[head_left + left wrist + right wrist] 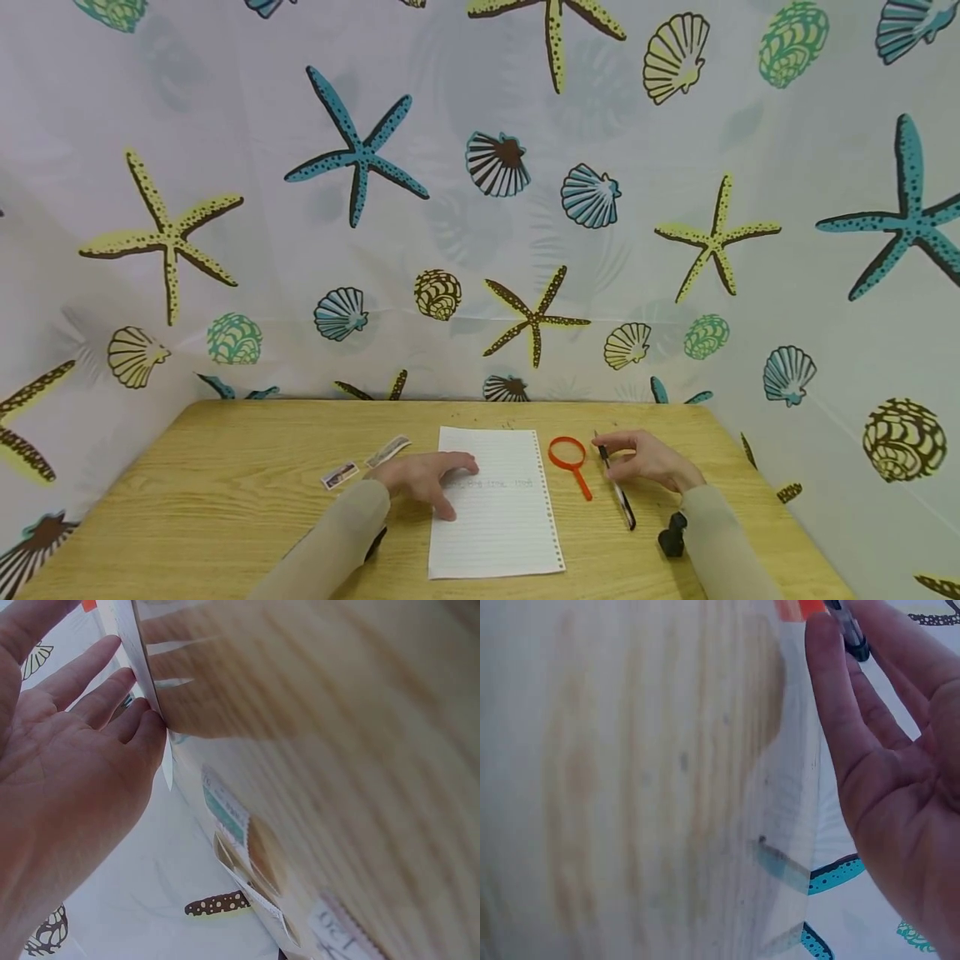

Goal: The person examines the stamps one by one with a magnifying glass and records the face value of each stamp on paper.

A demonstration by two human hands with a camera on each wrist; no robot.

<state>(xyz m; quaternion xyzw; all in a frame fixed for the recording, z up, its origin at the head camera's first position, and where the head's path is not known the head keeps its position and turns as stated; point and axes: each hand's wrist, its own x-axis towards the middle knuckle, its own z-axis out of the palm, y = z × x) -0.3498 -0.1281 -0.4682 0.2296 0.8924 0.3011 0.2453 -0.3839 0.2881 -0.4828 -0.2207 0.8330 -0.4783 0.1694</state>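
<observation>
A sheet of lined, punched paper (495, 533) lies on the wooden table, with a row of faint writing across it. My left hand (427, 479) rests on its left part, fingers spread and gently bent; in the left wrist view the fingertips (112, 645) meet the paper. To the right, my right hand (641, 458) pinches a slim black-and-clear pen (622, 498) near its far end, between thumb and fingers. Part of this pen (847, 630) also shows in the right wrist view. Between paper and pen lies a red magnifying glass (582, 483).
Left of the paper lie small printed stamps (341, 475), some close beside my left hand. The wooden table (187, 500) ends at a hanging cloth (420, 358) patterned with starfish and shells. A black object (672, 535) sits under my right wrist.
</observation>
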